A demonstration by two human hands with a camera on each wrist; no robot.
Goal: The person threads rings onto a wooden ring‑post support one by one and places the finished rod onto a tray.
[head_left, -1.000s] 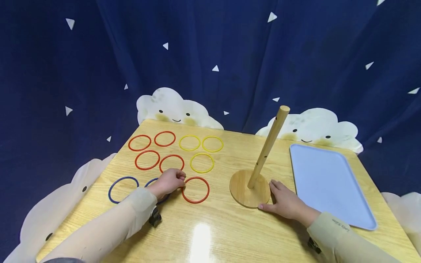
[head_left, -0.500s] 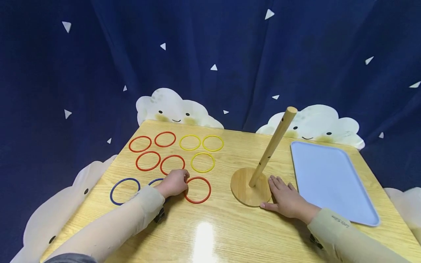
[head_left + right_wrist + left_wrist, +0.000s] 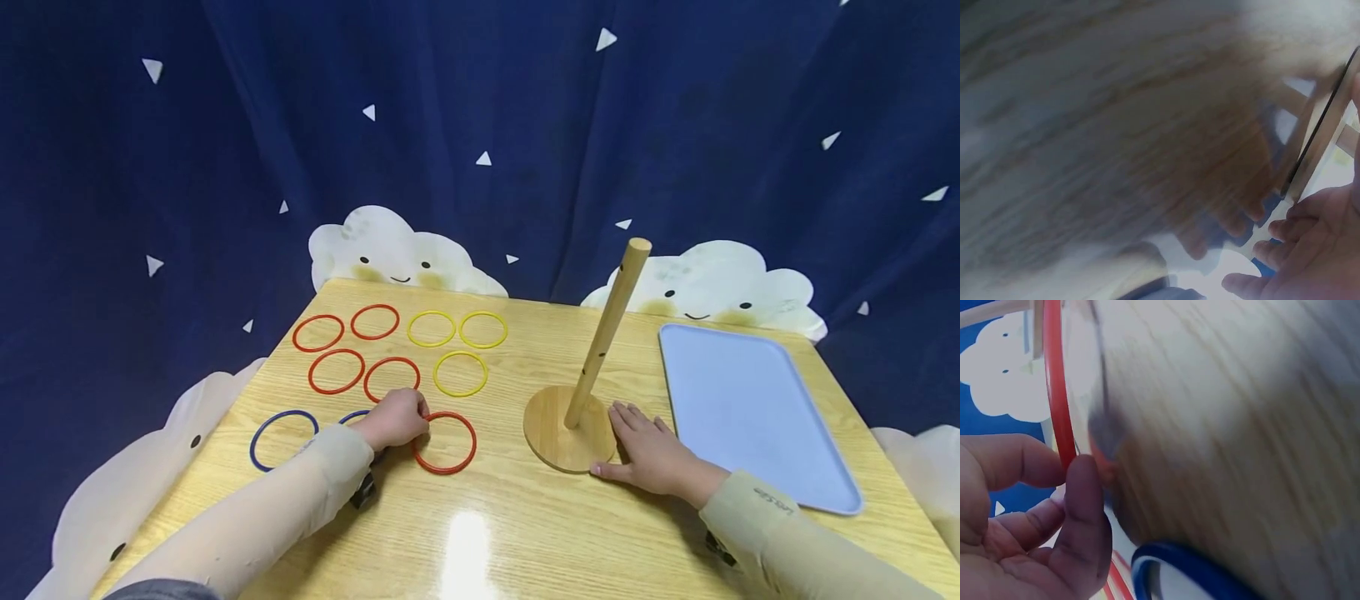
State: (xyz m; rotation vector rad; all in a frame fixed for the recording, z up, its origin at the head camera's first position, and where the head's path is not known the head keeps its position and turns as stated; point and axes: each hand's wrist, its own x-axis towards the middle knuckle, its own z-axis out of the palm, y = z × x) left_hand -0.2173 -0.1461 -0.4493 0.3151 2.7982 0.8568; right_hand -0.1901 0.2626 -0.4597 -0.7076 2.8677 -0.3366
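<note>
My left hand (image 3: 395,418) pinches the left edge of the nearest red ring (image 3: 467,454) between thumb and forefinger. The left wrist view has that red ring (image 3: 1057,387) rising from the fingertips. Under the left wrist, a blue ring (image 3: 352,415) is mostly hidden; another blue ring (image 3: 258,446) lies left of it. My right hand (image 3: 654,454) lies against the right side of a round wooden base (image 3: 547,429), thumb at its near edge and fingers stretched out. From the base rises a leaning wooden post (image 3: 609,329).
Several more red rings (image 3: 337,350) and yellow rings (image 3: 460,352) lie flat beyond the left hand. A light blue tray (image 3: 757,417) is on the right of the wooden table (image 3: 390,550). Behind hangs a dark blue curtain (image 3: 540,125).
My left hand has moved right and taken hold of the red ring, which has shifted slightly towards me. The post's top swung right, then back left. My right hand stays at the base.
</note>
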